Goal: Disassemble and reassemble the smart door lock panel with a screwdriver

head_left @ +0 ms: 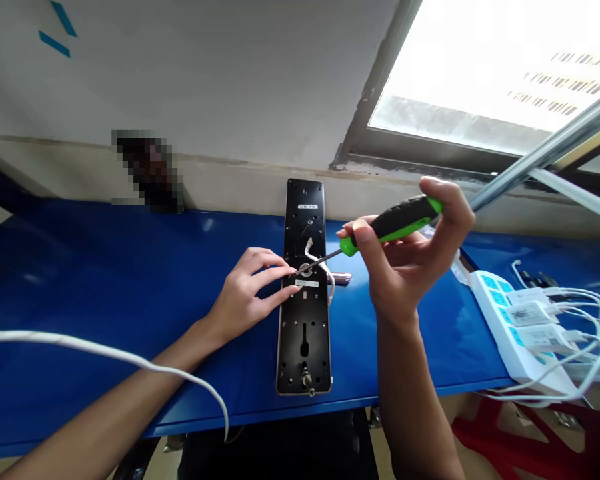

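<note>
A long black metal lock plate (304, 340) lies lengthwise away from me, with holes, screws, white labels and a spindle at its near end. My right hand (405, 260) is closed around a green-and-black screwdriver (405, 217), which slants down to the left. Its shaft reaches the plate's middle, beside a round metal part (305, 269). There, my left hand (255, 287) rests its fingertips on the plate's left side, thumb and index finger apart, close to the screwdriver tip. Whether those fingertips touch the tip is hard to see. A white cable (331, 287) loops off the plate's right edge.
The plate is on a blue table (130, 267) against a wall. At right stands a white power strip (500, 320) with several chargers and cables. Another white cable (130, 359) crosses over my left forearm. A red stool (520, 440) is below right, and a pixelated patch (153, 170) covers something at the wall.
</note>
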Tool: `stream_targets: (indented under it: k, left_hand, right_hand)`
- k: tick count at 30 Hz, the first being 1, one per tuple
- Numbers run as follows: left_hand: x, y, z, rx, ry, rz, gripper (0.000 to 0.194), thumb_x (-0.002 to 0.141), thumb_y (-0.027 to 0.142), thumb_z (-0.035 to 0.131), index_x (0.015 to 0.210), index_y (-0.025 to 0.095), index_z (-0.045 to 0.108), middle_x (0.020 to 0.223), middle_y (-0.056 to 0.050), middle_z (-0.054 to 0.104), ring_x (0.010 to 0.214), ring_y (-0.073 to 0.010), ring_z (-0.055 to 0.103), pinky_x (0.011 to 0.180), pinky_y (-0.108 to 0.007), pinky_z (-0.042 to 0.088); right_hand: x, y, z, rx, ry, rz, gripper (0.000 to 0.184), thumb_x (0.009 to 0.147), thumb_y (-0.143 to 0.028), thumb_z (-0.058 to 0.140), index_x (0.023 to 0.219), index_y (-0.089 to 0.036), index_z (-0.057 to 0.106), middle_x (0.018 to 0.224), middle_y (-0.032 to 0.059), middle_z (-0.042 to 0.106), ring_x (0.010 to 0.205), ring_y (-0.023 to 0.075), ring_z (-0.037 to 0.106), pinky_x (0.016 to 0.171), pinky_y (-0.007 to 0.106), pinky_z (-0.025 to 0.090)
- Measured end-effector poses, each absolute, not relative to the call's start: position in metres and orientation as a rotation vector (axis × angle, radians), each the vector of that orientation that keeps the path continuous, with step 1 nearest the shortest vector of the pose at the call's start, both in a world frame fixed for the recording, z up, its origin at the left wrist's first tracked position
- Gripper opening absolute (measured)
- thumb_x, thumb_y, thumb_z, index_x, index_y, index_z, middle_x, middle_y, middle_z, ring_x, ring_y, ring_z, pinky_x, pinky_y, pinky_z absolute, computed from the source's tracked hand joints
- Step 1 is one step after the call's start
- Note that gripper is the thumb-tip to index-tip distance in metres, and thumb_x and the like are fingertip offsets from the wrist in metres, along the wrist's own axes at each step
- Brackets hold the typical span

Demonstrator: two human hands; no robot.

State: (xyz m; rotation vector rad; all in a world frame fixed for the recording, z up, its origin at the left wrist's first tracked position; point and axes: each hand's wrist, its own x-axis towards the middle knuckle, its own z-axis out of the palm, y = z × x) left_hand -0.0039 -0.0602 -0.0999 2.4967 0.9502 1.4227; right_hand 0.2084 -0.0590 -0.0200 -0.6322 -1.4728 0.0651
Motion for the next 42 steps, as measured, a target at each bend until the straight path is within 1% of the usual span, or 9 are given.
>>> stream_targets:
  k: [4,13,19,23,27,32,35,39,42]
  left_hand:
    - [-0.004,-0.064,-0.101,2.486,0.981,1.401,0.025,0.092,0.026,0.077,0.116,0.018,0.073,0.110,-0.007,0.073,0.109,-0.0222,0.061,0.096,-0.041,0.057]
    - [-0.002,-0.068,-0.103,2.436,0.993,1.443,0.018,0.093,0.021,0.077,0.110,0.020,0.074,0.107,-0.006,0.075,0.105,-0.0214,0.065,0.091,-0.040,0.058]
    - [-0.001,-0.069,-0.104,2.463,0.960,1.457,0.017,0.091,0.016,0.077,0.108,0.019,0.074,0.104,-0.004,0.077,0.102,-0.0205,0.066,0.090,-0.040,0.057]
    - [-0.002,-0.070,-0.102,2.465,0.945,1.453,0.017,0.091,0.014,0.077,0.107,0.019,0.074,0.103,-0.004,0.077,0.103,-0.0206,0.065,0.089,-0.039,0.058]
    - [-0.002,-0.070,-0.100,2.404,0.925,1.473,0.016,0.088,0.014,0.080,0.103,0.020,0.076,0.095,-0.002,0.077,0.102,-0.0199,0.064,0.088,-0.036,0.059]
    - [-0.001,-0.071,-0.100,2.295,0.953,1.492,0.013,0.085,0.015,0.083,0.096,0.021,0.078,0.088,-0.001,0.077,0.098,-0.0191,0.065,0.086,-0.035,0.059]
    - [0.000,-0.073,-0.100,2.265,0.987,1.485,0.011,0.086,0.016,0.083,0.095,0.021,0.078,0.089,-0.001,0.078,0.098,-0.0195,0.065,0.086,-0.036,0.059]
    - [0.003,-0.074,-0.099,2.236,1.049,1.518,0.009,0.088,0.018,0.082,0.095,0.023,0.078,0.091,-0.001,0.079,0.097,-0.0200,0.066,0.086,-0.038,0.059]
    - [0.004,-0.075,-0.097,2.242,1.092,1.504,0.012,0.089,0.021,0.081,0.100,0.023,0.078,0.098,-0.002,0.078,0.101,-0.0209,0.065,0.090,-0.040,0.059]
  right_hand:
    - [0.207,-0.061,-0.027,-0.644,-1.394,0.087,0.052,0.083,-0.017,0.077,0.128,-0.035,0.056,0.136,0.0040,0.047,0.072,0.0133,0.075,0.064,0.035,0.070]
    - [0.209,-0.066,-0.030,-0.605,-1.319,0.121,0.056,0.077,-0.009,0.077,0.124,-0.036,0.064,0.131,0.0002,0.043,0.069,0.0115,0.075,0.060,0.034,0.069]
    - [0.210,-0.065,-0.033,-0.650,-1.322,0.136,0.057,0.078,-0.014,0.080,0.125,-0.040,0.061,0.132,-0.0006,0.043,0.070,0.0122,0.075,0.060,0.035,0.071]
    - [0.210,-0.065,-0.034,-0.648,-1.329,0.152,0.058,0.078,-0.013,0.079,0.126,-0.040,0.061,0.131,-0.0017,0.043,0.070,0.0120,0.075,0.062,0.035,0.071]
    - [0.211,-0.066,-0.035,-0.669,-1.331,0.161,0.060,0.078,-0.015,0.082,0.127,-0.043,0.060,0.133,-0.0024,0.043,0.071,0.0125,0.076,0.062,0.036,0.071]
    - [0.210,-0.064,-0.038,-0.710,-1.313,0.159,0.054,0.081,-0.024,0.082,0.128,-0.038,0.059,0.132,0.0015,0.049,0.070,0.0145,0.076,0.058,0.034,0.069]
    - [0.212,-0.062,-0.040,-0.673,-1.294,0.166,0.054,0.080,-0.023,0.081,0.128,-0.036,0.061,0.138,0.0042,0.049,0.069,0.0161,0.077,0.054,0.034,0.068]
    - [0.216,-0.059,-0.039,-0.609,-1.412,0.165,0.067,0.078,-0.017,0.080,0.137,-0.038,0.058,0.151,0.0045,0.044,0.074,0.0179,0.079,0.061,0.035,0.072]
    - [0.216,-0.060,-0.031,-0.589,-1.457,0.102,0.069,0.078,-0.014,0.079,0.139,-0.038,0.057,0.152,0.0038,0.045,0.075,0.0176,0.079,0.064,0.035,0.072]
